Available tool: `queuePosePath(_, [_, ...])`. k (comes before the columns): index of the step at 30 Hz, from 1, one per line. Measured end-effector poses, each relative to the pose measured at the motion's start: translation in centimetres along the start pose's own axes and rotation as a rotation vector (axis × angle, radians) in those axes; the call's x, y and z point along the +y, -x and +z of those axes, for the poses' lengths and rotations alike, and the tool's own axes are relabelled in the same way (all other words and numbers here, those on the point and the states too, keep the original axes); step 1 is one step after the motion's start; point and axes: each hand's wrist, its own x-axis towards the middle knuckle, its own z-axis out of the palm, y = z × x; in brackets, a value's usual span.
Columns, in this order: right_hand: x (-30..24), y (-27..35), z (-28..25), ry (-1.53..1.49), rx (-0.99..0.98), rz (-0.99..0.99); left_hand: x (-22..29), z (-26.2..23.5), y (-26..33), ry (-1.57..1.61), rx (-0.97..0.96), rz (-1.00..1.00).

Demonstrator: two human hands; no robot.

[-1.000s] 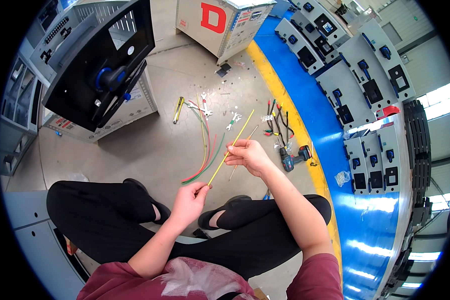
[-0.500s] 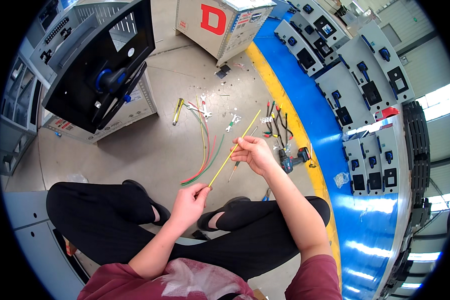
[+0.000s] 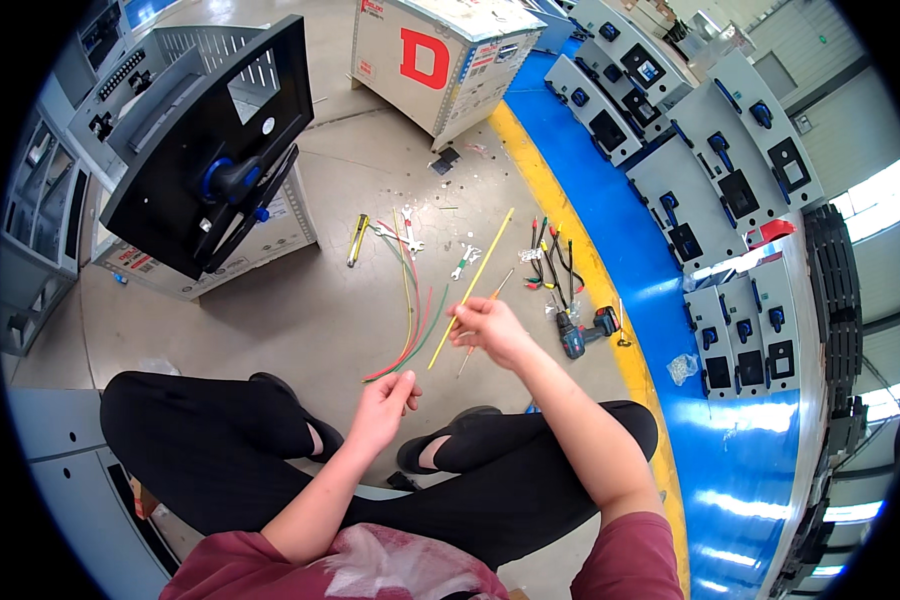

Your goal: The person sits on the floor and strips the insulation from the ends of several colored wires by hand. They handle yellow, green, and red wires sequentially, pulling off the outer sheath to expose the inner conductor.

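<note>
A thin, straight yellow rod or tube (image 3: 482, 268) slants above the floor, pinched near its lower part by my right hand (image 3: 492, 332). My left hand (image 3: 383, 408) is curled with thumb and fingers close together, apart from the rod's lower end; nothing shows in it. Just beyond it, a red wire (image 3: 426, 318), a green wire (image 3: 441, 308) and a yellow wire (image 3: 410, 300) curve along the floor. A thin screwdriver-like tool with orange on it (image 3: 500, 287) lies beyond my right hand, which partly hides it.
Wrenches (image 3: 410, 238) and a yellow-handled tool (image 3: 357, 242) lie ahead. To the right are black leads with coloured ends (image 3: 554, 262) and a cordless drill (image 3: 574, 336). A black panel (image 3: 210, 150) stands left, a crate (image 3: 400, 75) ahead, grey panels (image 3: 690, 180) beyond the yellow line.
The yellow rod's lower end has come free of my left hand. My right hand has moved slightly left and closer to me, carrying the rod.
</note>
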Motion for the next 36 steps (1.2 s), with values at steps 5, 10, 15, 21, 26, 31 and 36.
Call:
queuePosePath(5, [-0.4,-1.1,-2.2,0.249,0.074,-0.016,-2.2,0.1,-0.9,-0.133,-0.054,0.014])
queuePosePath(10, [4.4,-1.7,0.7,0.606,-0.097,0.118,-2.7,1.6,0.5,-0.619,-0.218,-0.039])
queuePosePath(15, [11.2,-4.0,-1.6,1.504,-0.257,0.233,-3.1,1.9,1.0,-0.903,-0.453,-0.084])
queuePosePath(21, [19.1,-8.6,-1.7,1.488,-0.175,0.262,-3.2,1.4,1.5,-1.117,-0.597,-0.044])
queuePosePath(26, [25.5,-12.4,3.1,1.181,0.034,0.302,-3.3,1.2,2.1,-1.219,-0.764,-0.082])
queuePosePath(31, [30.6,-10.9,10.7,0.943,0.517,0.286,-3.9,-0.1,2.0,-1.245,-0.820,-0.219])
queuePosePath(36, [30.4,-10.0,11.8,1.096,0.257,0.214,-3.4,-0.8,1.3,-1.253,-0.879,-0.273])
